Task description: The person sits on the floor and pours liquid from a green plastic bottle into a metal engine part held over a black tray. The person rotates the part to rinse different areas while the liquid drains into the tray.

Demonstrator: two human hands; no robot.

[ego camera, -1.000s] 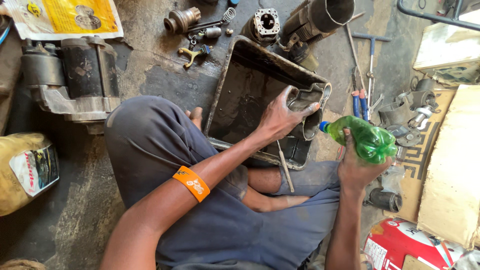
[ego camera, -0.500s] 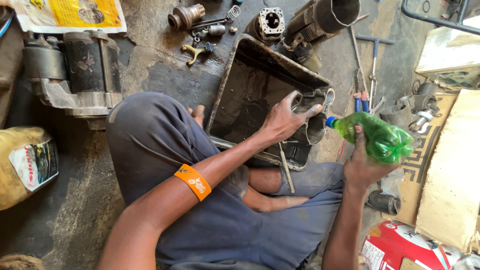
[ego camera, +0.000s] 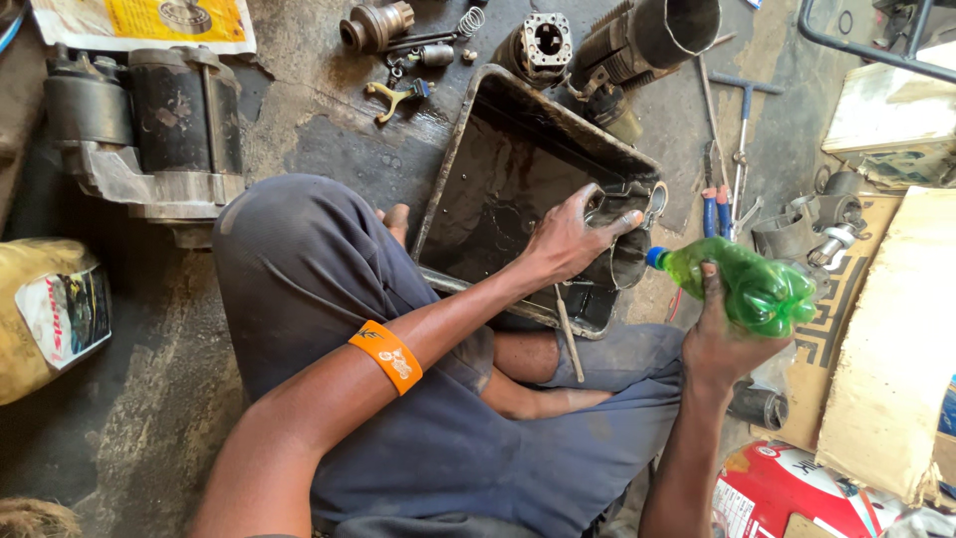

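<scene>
Head view looks down on a person seated on an oily floor (ego camera: 299,120), knees folded. Left hand (ego camera: 568,239) has its grip wrapped around a dark metal cylinder part (ego camera: 622,254), fingers curled over the rim, at the near corner of a black metal tray (ego camera: 498,169). Right hand (ego camera: 722,344) has its grip clamped around a green plastic bottle (ego camera: 752,289), tipped sideways so its blue cap (ego camera: 655,258) points at the cylinder part, almost touching it. An orange wristband (ego camera: 386,356) sits on the left forearm. Beyond the left grip, past the tray, lie a large metal pipe (ego camera: 657,35) and a small square housing (ego camera: 543,42). Just beyond the right grip lie blue-handled pliers (ego camera: 715,207). Far left of both grips rests a starter motor (ego camera: 149,130), with a yellow can (ego camera: 45,314) nearer the person.
</scene>
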